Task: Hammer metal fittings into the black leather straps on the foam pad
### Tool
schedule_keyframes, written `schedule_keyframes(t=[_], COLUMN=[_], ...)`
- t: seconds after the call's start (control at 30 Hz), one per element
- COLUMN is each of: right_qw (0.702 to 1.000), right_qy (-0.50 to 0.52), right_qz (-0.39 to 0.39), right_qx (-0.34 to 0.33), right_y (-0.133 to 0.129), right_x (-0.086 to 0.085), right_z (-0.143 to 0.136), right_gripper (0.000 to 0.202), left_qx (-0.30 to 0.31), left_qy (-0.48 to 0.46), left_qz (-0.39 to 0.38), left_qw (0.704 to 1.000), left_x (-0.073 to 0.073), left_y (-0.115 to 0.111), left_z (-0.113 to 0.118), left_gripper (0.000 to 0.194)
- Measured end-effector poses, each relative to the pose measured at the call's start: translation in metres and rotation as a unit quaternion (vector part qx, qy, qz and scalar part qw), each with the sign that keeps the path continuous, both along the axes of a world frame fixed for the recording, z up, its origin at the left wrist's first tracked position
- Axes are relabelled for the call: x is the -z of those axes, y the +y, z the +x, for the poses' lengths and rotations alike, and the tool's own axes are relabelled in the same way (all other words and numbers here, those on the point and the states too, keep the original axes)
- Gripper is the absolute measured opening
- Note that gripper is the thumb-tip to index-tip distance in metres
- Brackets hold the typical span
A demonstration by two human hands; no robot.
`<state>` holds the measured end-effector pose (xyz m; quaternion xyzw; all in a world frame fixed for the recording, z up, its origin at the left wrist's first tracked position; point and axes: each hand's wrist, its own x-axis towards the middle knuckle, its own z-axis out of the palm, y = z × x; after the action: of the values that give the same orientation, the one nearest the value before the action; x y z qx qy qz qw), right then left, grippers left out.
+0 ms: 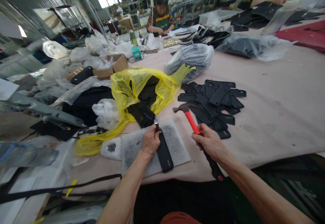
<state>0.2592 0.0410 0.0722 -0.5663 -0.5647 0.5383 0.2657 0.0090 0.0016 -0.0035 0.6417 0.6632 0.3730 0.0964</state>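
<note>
My right hand point(209, 141) is wrapped round the handle of a claw hammer point(192, 122) with a red and black grip. The hammer's dark head points away from me, raised near a heap of black pieces point(215, 98). My left hand point(151, 140) is closed on a short metal punch point(156, 123), its silver top showing above the fingers. The punch stands at the far end of a long, flat black piece point(164, 153), and its lower tip is hidden. That black piece lies on a speckled, worn grey-white board point(177, 142) at the table's front edge.
Beyond the board lies an open yellow plastic bag point(122, 85) with black pieces inside. A clear bag of dark pieces point(190, 59) rests behind the heap. To the left are a cardboard box point(115, 64) and crumpled plastic. A person point(161, 20) works across the table.
</note>
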Motion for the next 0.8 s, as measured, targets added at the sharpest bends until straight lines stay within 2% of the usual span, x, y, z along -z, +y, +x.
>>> schedule_keyframes(t=[0.07,0.13,0.2,0.27,0.33,0.4,0.53,0.63,0.8], right_qw=[0.993,0.973,0.938,0.890,0.849,0.832,0.833,0.816,0.819], right_qy=[-0.020,-0.069,-0.140,-0.222,-0.279,-0.294,-0.285,-0.313,-0.312], right_qz=[0.111,0.213,0.301,0.368,0.403,0.420,0.439,0.439,0.437], right_qx=[-0.025,-0.060,-0.100,-0.149,-0.198,-0.210,-0.180,-0.206,-0.200], right_y=[-0.003,-0.004,-0.004,-0.003,-0.002,-0.001,-0.001,-0.002,-0.004], right_x=[-0.029,-0.054,-0.072,-0.081,-0.085,-0.088,-0.089,-0.086,-0.083], right_z=[-0.003,-0.006,-0.008,-0.009,-0.010,-0.012,-0.014,-0.013,-0.012], right_gripper=[0.013,0.011,0.015,0.021,0.023,0.025,0.026,0.023,0.021], left_qx=[-0.001,-0.002,-0.003,-0.002,-0.003,-0.004,-0.002,-0.004,0.001], left_qy=[0.002,0.004,0.005,0.007,0.010,0.009,0.010,0.009,0.008], left_qz=[-0.001,0.002,0.006,0.007,0.004,0.003,0.007,0.002,0.000], left_qw=[1.000,1.000,1.000,1.000,1.000,1.000,1.000,1.000,1.000], left_x=[0.000,0.001,0.001,0.001,0.001,0.000,-0.001,-0.001,-0.001], left_y=[0.000,0.000,0.000,0.000,-0.001,-0.001,-0.002,-0.002,-0.002], left_z=[0.000,0.000,0.000,0.000,0.000,0.000,0.000,0.000,0.000], left_gripper=[0.018,0.017,0.015,0.015,0.013,0.012,0.010,0.009,0.009])
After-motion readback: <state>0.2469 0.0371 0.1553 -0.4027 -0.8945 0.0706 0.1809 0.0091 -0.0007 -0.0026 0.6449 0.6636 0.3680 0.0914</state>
